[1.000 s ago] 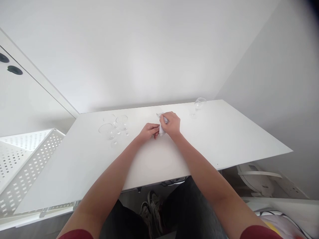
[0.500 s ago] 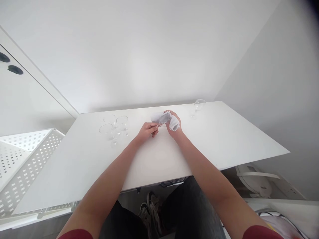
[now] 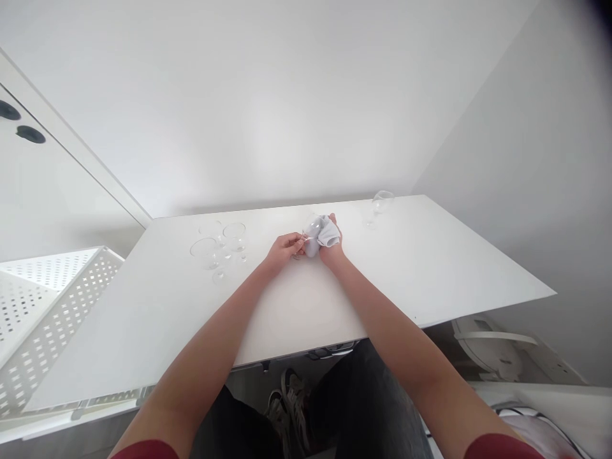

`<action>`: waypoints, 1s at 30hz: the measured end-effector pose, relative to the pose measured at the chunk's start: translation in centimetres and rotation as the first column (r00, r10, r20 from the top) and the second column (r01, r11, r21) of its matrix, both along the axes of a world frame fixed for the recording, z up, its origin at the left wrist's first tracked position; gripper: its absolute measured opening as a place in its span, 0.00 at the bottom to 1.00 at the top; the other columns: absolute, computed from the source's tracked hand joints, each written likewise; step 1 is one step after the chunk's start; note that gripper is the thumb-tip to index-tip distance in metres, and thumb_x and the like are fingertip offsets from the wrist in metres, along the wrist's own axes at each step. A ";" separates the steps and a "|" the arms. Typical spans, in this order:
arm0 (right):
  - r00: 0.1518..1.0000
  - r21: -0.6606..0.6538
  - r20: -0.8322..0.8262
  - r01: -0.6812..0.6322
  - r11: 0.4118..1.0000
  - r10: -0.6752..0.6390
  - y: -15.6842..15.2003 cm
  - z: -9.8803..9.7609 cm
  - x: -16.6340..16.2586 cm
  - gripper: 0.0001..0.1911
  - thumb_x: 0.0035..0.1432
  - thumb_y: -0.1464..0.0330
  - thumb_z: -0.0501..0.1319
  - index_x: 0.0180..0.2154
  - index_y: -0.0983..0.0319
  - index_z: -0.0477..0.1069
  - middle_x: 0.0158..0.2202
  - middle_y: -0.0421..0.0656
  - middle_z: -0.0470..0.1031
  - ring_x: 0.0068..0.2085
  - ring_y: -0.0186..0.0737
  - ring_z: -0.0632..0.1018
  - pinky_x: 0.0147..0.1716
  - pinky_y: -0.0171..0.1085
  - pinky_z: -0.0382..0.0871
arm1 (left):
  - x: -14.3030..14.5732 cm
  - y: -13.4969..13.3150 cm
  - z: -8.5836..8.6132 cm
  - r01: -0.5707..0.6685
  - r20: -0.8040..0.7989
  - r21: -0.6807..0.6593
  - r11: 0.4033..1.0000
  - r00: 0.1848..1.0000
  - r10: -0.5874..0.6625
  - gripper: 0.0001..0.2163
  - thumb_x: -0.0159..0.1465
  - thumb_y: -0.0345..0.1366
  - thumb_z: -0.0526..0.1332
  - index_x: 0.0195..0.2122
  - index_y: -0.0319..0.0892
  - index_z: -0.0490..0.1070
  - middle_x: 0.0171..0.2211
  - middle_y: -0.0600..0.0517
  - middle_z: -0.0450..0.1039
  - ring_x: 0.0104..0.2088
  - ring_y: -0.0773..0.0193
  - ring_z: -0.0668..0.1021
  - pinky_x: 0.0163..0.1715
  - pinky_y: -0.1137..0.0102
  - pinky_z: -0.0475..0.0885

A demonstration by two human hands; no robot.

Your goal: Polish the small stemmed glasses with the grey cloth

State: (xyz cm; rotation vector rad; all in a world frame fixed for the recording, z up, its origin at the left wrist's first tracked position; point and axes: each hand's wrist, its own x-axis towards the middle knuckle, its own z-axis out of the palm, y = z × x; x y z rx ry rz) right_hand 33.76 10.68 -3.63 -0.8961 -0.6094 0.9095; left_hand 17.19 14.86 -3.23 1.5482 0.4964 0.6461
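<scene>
My left hand (image 3: pixel 287 248) pinches a clear stemmed wine glass (image 3: pixel 313 225) near its stem and foot, just above the table. Its bowl tilts toward my right hand (image 3: pixel 333 248), which is wrapped around a pale grey cloth (image 3: pixel 329 231) pressed at the bowl. The cloth hides part of the bowl and some of my right fingers. On the left stand three more clear stemmed glasses, the nearest glass (image 3: pixel 204 254) beside another glass (image 3: pixel 234 237) and a farther glass (image 3: pixel 210 231). A single glass (image 3: pixel 383 203) stands at the back right.
The white table (image 3: pixel 306 306) runs along a white wall (image 3: pixel 268 115). To the left is a white perforated metal rack (image 3: pixel 71 299). Below the table's right edge is a white rounded object (image 3: pixel 488 347). My legs and shoes (image 3: pixel 291 398) are under the front edge.
My right hand and the cloth have turned and shifted slightly left and down around the bowl, and more of the glass shows. My left hand has stayed near the same place.
</scene>
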 end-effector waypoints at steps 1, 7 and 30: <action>0.996 0.015 0.017 -0.082 0.997 0.082 -0.2 0.2 -0.5 0.35 0.56 0.29 0.52 0.29 0.55 0.62 0.23 0.40 0.64 0.28 0.43 0.71 0.28 0.44 0.70 | 0.1 0.1 -0.2 -0.018 0.014 0.004 1.000 1.000 0.018 0.20 0.63 0.54 0.67 0.40 0.39 0.79 0.33 0.49 0.75 0.34 0.63 0.78 0.35 0.70 0.72; 0.924 0.054 0.155 -0.361 0.931 0.350 -1.5 2.2 -2.2 0.34 0.60 0.33 0.53 0.27 0.56 0.64 0.22 0.39 0.60 0.25 0.38 0.63 0.24 0.41 0.63 | 0.3 0.7 -1.2 -0.071 0.077 -0.065 0.995 0.994 0.076 0.22 0.60 0.54 0.71 0.38 0.36 0.83 0.37 0.43 0.82 0.40 0.59 0.81 0.46 0.61 0.77; 0.978 0.025 0.104 -0.183 0.983 0.179 -1.3 1.8 0.6 0.20 0.52 0.53 0.74 0.38 0.60 0.77 0.37 0.45 0.79 0.36 0.41 0.76 0.36 0.40 0.73 | 0.1 0.7 -0.7 -0.300 0.116 -0.053 0.952 0.945 0.305 0.17 0.60 0.47 0.70 0.47 0.45 0.82 0.53 0.45 0.80 0.58 0.48 0.76 0.58 0.55 0.70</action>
